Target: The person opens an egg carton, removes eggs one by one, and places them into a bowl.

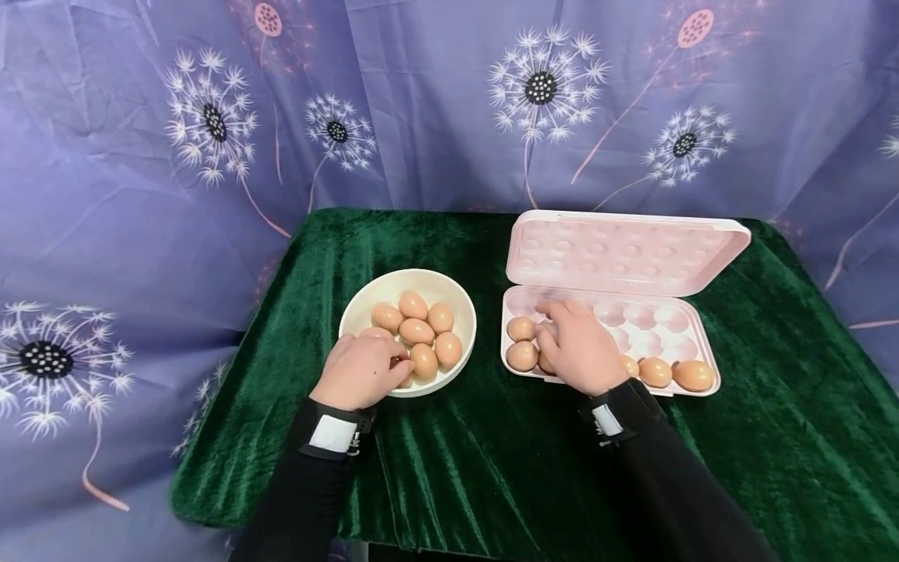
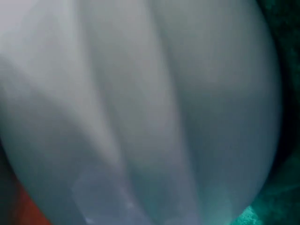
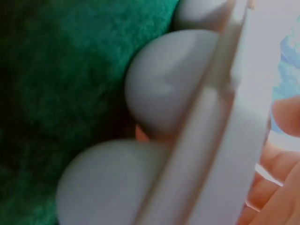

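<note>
A round, cream-coloured bowl point(image 1: 463, 308) sits upright on the left, with smooth brown eggs point(image 1: 417, 332) loosely heaped inside, touching one another and tilted at various angles. The left hand point(image 1: 360, 371) reaches over its near-left rim, fingers among the eggs and partly covering some. To the right, well apart from the bowl, a pale pink egg box point(image 1: 644, 343) lies flat, its hinged lid point(image 1: 618, 254) raised along the far side, dimpled inner face forward. Brown eggs point(image 1: 521, 357) fill cups at the left end and along the front row; hollow cups show behind. The right hand point(image 1: 579, 347) hides several cups; whether it grips an egg cannot be told.
</note>
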The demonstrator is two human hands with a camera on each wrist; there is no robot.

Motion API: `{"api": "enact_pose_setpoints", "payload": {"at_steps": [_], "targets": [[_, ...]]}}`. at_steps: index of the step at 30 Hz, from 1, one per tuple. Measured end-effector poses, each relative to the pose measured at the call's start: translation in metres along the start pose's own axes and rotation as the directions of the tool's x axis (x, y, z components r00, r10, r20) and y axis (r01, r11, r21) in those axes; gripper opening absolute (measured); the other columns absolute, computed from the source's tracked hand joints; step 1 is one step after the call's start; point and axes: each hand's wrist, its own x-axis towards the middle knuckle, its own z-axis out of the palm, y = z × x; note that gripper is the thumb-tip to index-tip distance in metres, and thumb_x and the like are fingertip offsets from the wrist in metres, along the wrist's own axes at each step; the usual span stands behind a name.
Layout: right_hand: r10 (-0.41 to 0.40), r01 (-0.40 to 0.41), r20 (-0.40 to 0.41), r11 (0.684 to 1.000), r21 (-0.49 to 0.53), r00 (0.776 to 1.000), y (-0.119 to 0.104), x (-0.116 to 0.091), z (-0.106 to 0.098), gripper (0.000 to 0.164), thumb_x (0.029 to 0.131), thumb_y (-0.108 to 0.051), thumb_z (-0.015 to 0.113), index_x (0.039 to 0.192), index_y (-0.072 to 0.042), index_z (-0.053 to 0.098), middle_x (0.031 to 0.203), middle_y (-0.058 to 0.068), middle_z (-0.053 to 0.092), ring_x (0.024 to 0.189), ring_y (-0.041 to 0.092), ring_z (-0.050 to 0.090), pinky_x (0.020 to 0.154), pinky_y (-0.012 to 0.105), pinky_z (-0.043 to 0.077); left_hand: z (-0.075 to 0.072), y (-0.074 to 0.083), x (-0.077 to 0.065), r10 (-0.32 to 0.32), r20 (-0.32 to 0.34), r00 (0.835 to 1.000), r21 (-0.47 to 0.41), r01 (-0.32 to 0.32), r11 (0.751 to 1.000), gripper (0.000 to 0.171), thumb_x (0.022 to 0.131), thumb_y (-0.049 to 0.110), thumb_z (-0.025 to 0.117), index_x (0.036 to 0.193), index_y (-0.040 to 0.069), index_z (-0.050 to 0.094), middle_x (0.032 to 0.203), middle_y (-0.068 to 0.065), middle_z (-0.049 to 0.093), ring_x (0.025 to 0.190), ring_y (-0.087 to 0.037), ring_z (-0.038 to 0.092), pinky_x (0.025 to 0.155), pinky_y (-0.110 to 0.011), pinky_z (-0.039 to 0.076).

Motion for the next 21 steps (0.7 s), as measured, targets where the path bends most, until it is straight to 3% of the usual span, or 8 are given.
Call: {"api": "enact_pose_setpoints", "payload": {"at_steps": [4, 7, 12, 21], "targets": [[-0.01, 0.011, -0.042, 1.0, 0.026, 0.999, 0.006, -0.004, -0.005, 0.033, 0.099, -0.019, 0.056, 0.127, -0.004, 0.065, 0.119, 0.015, 0.063, 0.111, 0.034, 0.057, 0.09, 0.052, 0.048, -0.003, 0.001, 0.001, -0.013, 0.099, 0.995, -0.025, 0.015, 1.0, 0.017, 0.089, 0.035, 0.061, 0.073, 0.037, 0.066, 0.071, 0.015, 0.053, 0.074, -0.01, 0.051, 0.065, -0.038, 0.038], [-0.012, 0.014, -0.067, 0.999, 0.032, 0.998, 0.008, -0.006, -0.008, 0.032, 0.098, -0.02, 0.056, 0.125, -0.006, 0.066, 0.116, 0.013, 0.064, 0.105, 0.031, 0.058, 0.086, 0.051, 0.049, -0.004, 0.001, 0.001, -0.013, 0.124, 0.992, -0.054, 0.02, 0.998, 0.018, 0.087, 0.034, 0.061, 0.071, 0.038, 0.065, 0.071, 0.014, 0.052, 0.072, -0.009, 0.048, 0.067, -0.037, 0.038], [-0.018, 0.022, -0.087, 0.999, 0.036, 0.996, 0.01, -0.008, -0.011, 0.031, 0.098, -0.02, 0.054, 0.124, -0.008, 0.066, 0.115, 0.011, 0.064, 0.098, 0.028, 0.057, 0.078, 0.049, 0.049, -0.006, 0.0, -0.002, 0.006, 0.118, 0.993, -0.133, 0.01, 0.991, 0.017, 0.087, 0.032, 0.062, 0.071, 0.037, 0.063, 0.074, 0.013, 0.052, 0.073, -0.008, 0.047, 0.07, -0.036, 0.037], [-0.061, 0.07, -0.124, 0.995, 0.068, 0.99, 0.01, -0.012, -0.013, 0.027, 0.098, -0.02, 0.061, 0.122, -0.01, 0.067, 0.113, 0.008, 0.065, 0.089, 0.024, 0.055, 0.074, 0.043, 0.047, -0.009, 0.001, -0.007, 0.007, 0.064, 0.998, -0.272, 0.011, 0.962, 0.021, 0.092, 0.035, 0.065, 0.073, 0.03, 0.057, 0.079, 0.009, 0.053, 0.074, -0.011, 0.05, 0.063, -0.032, 0.041]]}}
